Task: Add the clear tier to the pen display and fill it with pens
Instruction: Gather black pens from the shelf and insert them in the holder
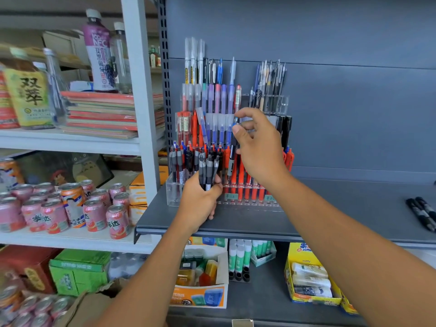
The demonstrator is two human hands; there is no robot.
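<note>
The pen display (250,207) stands on a dark grey shelf (330,208), pushed back near the wall. It is made of clear plastic steps, and each step is full of pens standing up. At its front left corner is a clear tier (173,193), like a little see-through box. It sits right against the display, but I cannot tell if the two are joined. Some grey and black pens stand in it. The left hand (200,199) is just in front of this tier. Its fingers are curled tight round a bunch of pens (207,171), grey and black, with their tops pointing up. The right hand (259,147) is higher, in front of the middle of the display. Its thumb and first finger pinch one black pen (232,153) near the top. The pen hangs almost straight, with its tip down by the front row. I cannot tell if the tip is in a hole. The front row holds many orange pens (240,182). Higher rows hold red, blue, purple and clear pens. Two black markers (422,214) lie flat on the shelf, far to the right and well apart from the display. On the white shelves to the left are pink cans (94,211), tall bottles (98,55) and a pile of thin books (101,114). Under the grey shelf are glue sticks (238,256) and a yellow box (306,279).
</note>
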